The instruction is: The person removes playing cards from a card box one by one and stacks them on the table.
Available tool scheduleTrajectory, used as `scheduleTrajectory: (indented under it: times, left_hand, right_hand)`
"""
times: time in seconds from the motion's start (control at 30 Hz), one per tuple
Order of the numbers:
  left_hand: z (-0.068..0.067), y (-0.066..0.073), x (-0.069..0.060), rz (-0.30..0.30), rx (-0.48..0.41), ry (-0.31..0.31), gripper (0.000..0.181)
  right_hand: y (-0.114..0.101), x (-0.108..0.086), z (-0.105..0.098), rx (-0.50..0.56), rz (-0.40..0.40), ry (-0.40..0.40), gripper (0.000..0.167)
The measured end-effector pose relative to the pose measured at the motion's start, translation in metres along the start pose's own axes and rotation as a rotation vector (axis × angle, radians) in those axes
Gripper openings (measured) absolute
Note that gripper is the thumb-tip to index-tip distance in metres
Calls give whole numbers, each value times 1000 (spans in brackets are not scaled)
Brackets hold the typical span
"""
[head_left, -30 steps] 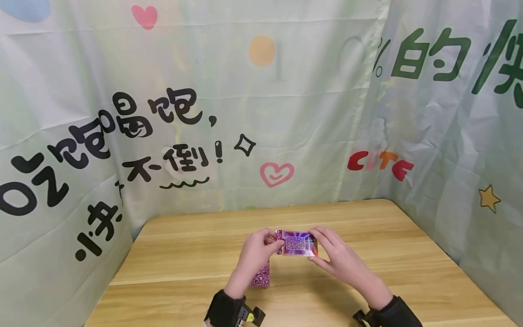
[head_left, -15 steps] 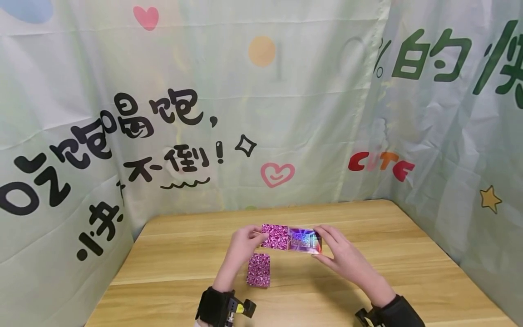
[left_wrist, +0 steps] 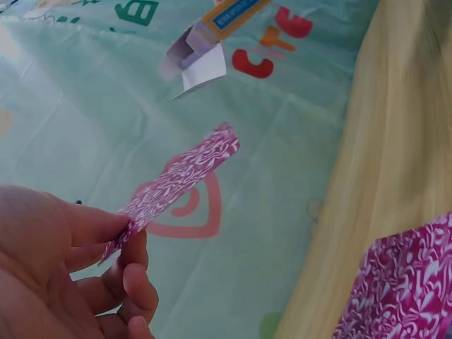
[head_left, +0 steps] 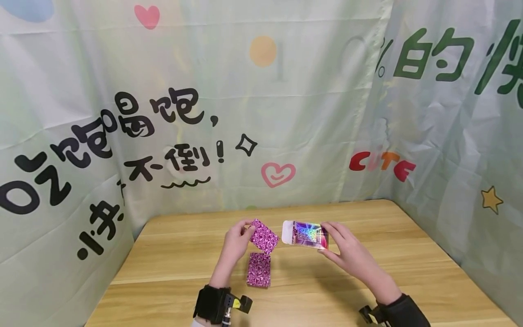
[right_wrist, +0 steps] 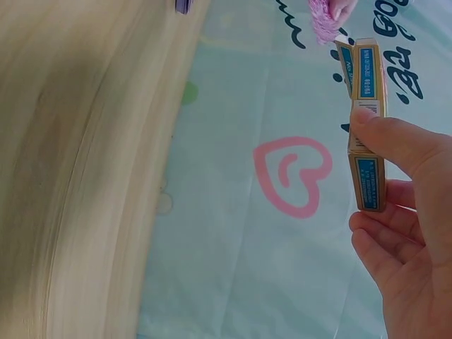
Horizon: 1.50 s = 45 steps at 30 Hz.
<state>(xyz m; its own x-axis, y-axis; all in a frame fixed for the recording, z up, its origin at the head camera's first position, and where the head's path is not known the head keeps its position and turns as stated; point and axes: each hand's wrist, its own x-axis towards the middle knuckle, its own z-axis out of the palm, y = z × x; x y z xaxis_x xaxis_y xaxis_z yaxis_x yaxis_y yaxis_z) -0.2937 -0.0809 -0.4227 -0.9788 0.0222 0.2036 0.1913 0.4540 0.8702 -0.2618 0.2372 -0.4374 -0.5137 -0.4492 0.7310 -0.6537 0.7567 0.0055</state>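
Note:
In the head view my left hand [head_left: 235, 241] pinches a pink-and-white patterned card or thin stack of cards [head_left: 264, 236] by its left corner, tilted above the table. The left wrist view shows that card [left_wrist: 180, 176] nearly edge-on between thumb and fingers. My right hand [head_left: 345, 247] grips a shiny purple card box [head_left: 310, 235] by its right end. Its open flap [head_left: 288, 232] points left, apart from the card. The box's narrow side [right_wrist: 367, 127] shows blue labels in the right wrist view. A second pink patterned stack of cards [head_left: 259, 270] lies on the table below the left hand's card.
A wooden table [head_left: 184, 272] spreads under both hands. Behind it and at both sides hangs a pale green printed cloth [head_left: 229, 68] with lettering and hearts. Each wrist carries a black strap [head_left: 210, 303] with a small camera.
The left hand has drawn the pink card leftward out of the box and tilted it. The right hand has moved slightly right with the box, whose flap now shows.

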Motion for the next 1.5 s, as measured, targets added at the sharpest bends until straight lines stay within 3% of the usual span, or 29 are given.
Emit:
scheduleTrajectory:
  times: [0.47,0.7,0.87,1.17,1.37,1.5]
  left_hand:
    - [7,-30,4,-51,153,-156,20]
    - [12,-45,2,-53,204,-198,18]
    - [18,-54,0,-63,245,-173,19]
    - [25,-59,-1,-101,350,-106,25]
    - [24,-55,1,-127,375,-69,27]
    - [22,-45,0,-100,355,-59,25]
  right_hand:
    - [-3,-1,4,7,-20,-15,65]
    - [-3,-2,6,13,-11,-28,65]
    - [-3,-2,7,16,-11,-24,65]
    - [-4,-1,7,16,-24,-21,67]
    - [-4,-1,8,19,-28,-18,67]
    - [-4,-1,8,18,-26,-25,64]
